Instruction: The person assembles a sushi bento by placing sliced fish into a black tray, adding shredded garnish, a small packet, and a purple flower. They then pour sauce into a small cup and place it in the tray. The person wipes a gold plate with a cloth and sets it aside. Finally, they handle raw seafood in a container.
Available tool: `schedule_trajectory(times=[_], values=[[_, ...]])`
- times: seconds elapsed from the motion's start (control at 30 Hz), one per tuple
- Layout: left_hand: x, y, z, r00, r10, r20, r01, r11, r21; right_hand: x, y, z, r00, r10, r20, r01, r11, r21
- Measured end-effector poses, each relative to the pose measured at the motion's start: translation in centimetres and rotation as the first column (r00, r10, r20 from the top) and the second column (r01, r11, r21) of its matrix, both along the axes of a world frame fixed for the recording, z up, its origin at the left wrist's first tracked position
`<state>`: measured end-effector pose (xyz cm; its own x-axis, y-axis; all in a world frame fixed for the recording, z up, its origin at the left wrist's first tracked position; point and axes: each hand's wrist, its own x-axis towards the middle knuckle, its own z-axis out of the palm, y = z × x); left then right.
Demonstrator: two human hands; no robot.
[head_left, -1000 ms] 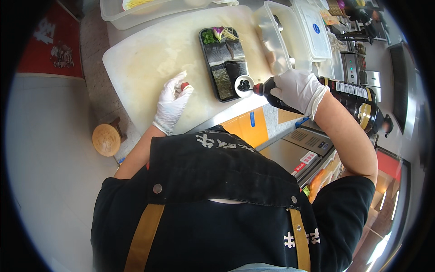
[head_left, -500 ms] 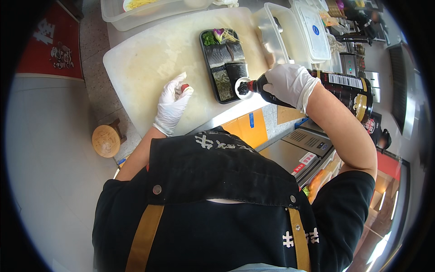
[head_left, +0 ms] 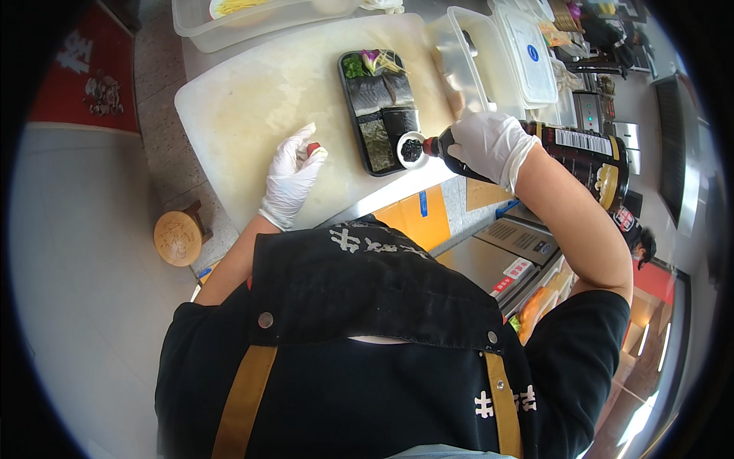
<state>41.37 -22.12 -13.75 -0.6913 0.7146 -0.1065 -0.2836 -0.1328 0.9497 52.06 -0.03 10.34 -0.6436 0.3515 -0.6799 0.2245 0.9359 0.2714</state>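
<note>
My right hand [head_left: 489, 145], in a white glove, grips a large dark bottle [head_left: 585, 157] by its neck. The bottle lies tilted on its side, its mouth close to the rim of a small white dish [head_left: 414, 164] that holds dark liquid [head_left: 411, 149]. The dish sits at the near right corner of a black tray [head_left: 362, 141]. In that tray are dark, shiny slabs [head_left: 370, 94], a nori-like piece [head_left: 376, 143], green leaves [head_left: 353, 66] and a purple flower [head_left: 371, 60]. My gloved left hand [head_left: 290, 176] pinches a small red cap [head_left: 313, 148] left of the tray.
A white cutting board [head_left: 252, 92] lies under the tray. Clear plastic tubs [head_left: 459, 61] stand at its right, one with a lid [head_left: 533, 53], and another tub [head_left: 267, 27] at the back left. A wooden stool [head_left: 178, 238] is on the floor. Another person [head_left: 641, 241] is at far right.
The bottle's mouth has drawn back slightly to the right from the dish, so more of the dark liquid shows. My left hand stays put with the red cap.
</note>
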Motion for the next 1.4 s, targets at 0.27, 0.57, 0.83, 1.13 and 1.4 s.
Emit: schedule_trajectory(times=[0.27, 0.57, 0.83, 1.13, 1.4], values=[[0.0, 0.1, 0.0, 1.0, -0.008, 0.01, 0.008, 1.0, -0.01, 0.8, -0.2, 0.5, 0.997, -0.063, 0.044, 0.065, 0.997, -0.044], [0.1, 0.1, -0.3, 0.999, 0.031, -0.038, -0.032, 0.999, -0.028, 5.5, 0.4, 0.0, 0.937, -0.194, -0.29, 0.182, 0.981, -0.069], [-0.7, -0.8, 0.9, 1.0, -0.022, 0.009, 0.023, 0.996, -0.081, 15.4, 0.7, -7.2, 0.577, -0.61, -0.543, 0.495, 0.79, -0.362], [3.2, -0.3, 4.5, 0.992, 0.088, 0.089, -0.078, 0.992, -0.102, 20.1, -0.5, -15.1, 0.098, -0.88, -0.465, 0.364, 0.467, -0.806], [5.8, -0.9, 3.2, 0.97, 0.238, 0.039, -0.221, 0.942, -0.254, 17.1, 0.5, -8.9, 0.543, -0.532, -0.649, 0.272, 0.843, -0.464]])
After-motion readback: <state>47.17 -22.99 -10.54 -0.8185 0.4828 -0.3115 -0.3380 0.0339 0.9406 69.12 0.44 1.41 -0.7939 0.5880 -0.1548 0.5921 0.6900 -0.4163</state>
